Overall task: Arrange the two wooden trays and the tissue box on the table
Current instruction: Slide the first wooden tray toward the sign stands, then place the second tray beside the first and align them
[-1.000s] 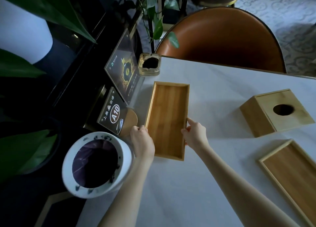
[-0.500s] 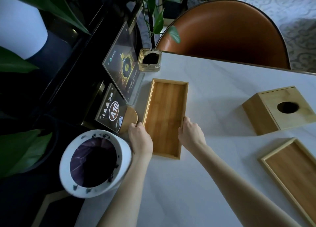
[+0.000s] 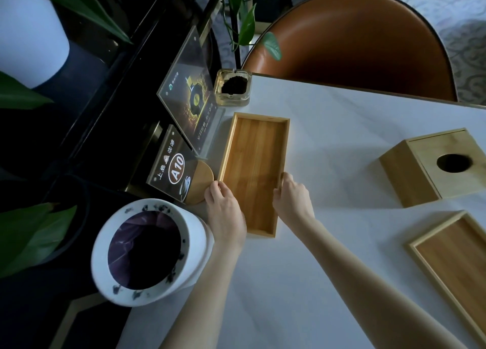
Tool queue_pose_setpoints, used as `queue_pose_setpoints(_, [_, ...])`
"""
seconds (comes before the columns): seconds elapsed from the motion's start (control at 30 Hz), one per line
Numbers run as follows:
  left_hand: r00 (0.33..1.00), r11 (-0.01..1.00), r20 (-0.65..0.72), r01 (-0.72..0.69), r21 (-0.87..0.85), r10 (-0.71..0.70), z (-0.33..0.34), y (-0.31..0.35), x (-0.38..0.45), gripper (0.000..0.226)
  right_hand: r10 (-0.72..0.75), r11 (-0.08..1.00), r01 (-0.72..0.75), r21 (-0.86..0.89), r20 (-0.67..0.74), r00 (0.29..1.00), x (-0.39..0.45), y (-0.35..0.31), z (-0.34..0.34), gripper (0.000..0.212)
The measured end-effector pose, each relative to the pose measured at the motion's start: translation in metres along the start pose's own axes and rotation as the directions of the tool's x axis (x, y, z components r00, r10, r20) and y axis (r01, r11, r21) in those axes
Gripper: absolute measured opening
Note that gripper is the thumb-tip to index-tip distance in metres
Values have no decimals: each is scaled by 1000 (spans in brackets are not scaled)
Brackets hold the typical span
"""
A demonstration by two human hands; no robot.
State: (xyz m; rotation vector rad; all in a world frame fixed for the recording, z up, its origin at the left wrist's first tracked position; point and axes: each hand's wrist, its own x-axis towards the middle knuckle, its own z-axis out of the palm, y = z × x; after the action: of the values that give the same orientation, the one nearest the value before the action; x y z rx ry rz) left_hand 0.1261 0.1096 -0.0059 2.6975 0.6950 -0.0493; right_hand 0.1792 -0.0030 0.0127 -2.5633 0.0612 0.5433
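A long wooden tray [image 3: 256,159] lies flat near the left edge of the white table [image 3: 328,143], lengthwise away from me. My left hand [image 3: 226,212] grips its left rim near the front corner. My right hand [image 3: 293,197] holds the right rim opposite. A wooden tissue box [image 3: 431,180] with a round hole on top stands at the right. The second wooden tray [image 3: 457,264] lies at the right front, partly cut off by the frame.
Along the table's left edge stand an acrylic menu sign [image 3: 189,96], an A10 table number sign [image 3: 172,164] on a round wooden base, and a glass ashtray [image 3: 232,87]. A white bin [image 3: 147,251] sits below the edge. A brown chair [image 3: 363,46] faces the far side.
Both hands have stayed on the tray's two long rims while the tray shifted slightly toward the signs on the left. The right hand has slid a little nearer along the rim.
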Motion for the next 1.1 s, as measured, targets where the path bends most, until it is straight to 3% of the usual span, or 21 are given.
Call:
queue_pose_setpoints(0.57, [999, 995, 51, -18, 100, 13, 0, 1, -4, 45, -20, 997, 21, 70, -22, 1000, 2, -1, 6, 34])
queue_pose_setpoints(0.8, [992, 982, 126, -8, 189, -17, -13, 9, -2, 47, -148, 982, 152, -112, 45, 988, -5, 7, -10, 29])
queue_pose_setpoints(0.93, [987, 985, 106, -132, 112, 120, -32, 27, -7, 28, -345, 878, 332, -345, 25, 938, -24, 20, -37, 27])
queue_pose_setpoints(1.1, [942, 944, 106, -325, 58, 318, -44, 68, -28, 30, -488, 824, 418, -381, -104, 867, -55, 57, -86, 22])
